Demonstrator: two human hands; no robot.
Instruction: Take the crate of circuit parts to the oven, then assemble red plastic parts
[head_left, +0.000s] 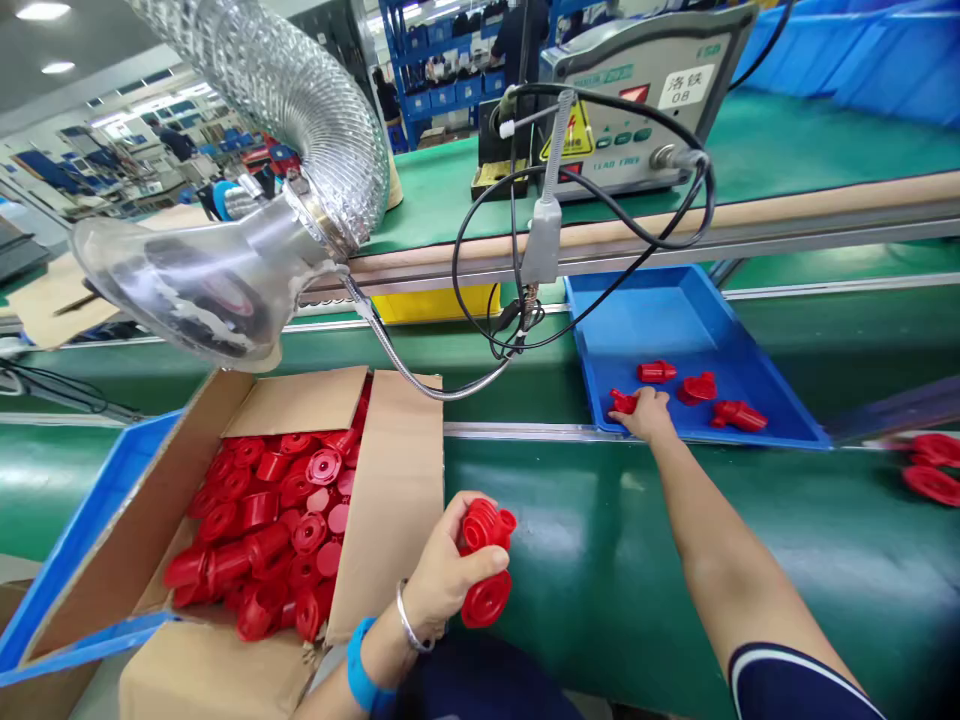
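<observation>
Red part (622, 401) under right hand (646, 412)

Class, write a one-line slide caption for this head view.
Left hand grips red parts beside a full box; right hand places one in the blue tray.

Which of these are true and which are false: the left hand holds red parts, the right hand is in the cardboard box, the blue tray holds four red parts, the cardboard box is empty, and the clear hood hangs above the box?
1. The left hand holds red plastic parts. True.
2. The right hand is in the cardboard box. False: it reaches into the blue tray and touches a red part there.
3. The blue tray holds four red parts. True.
4. The cardboard box is empty. False: it is filled with a pile of red parts.
5. The clear hood on the ribbed hose hangs above the box. True.
</observation>
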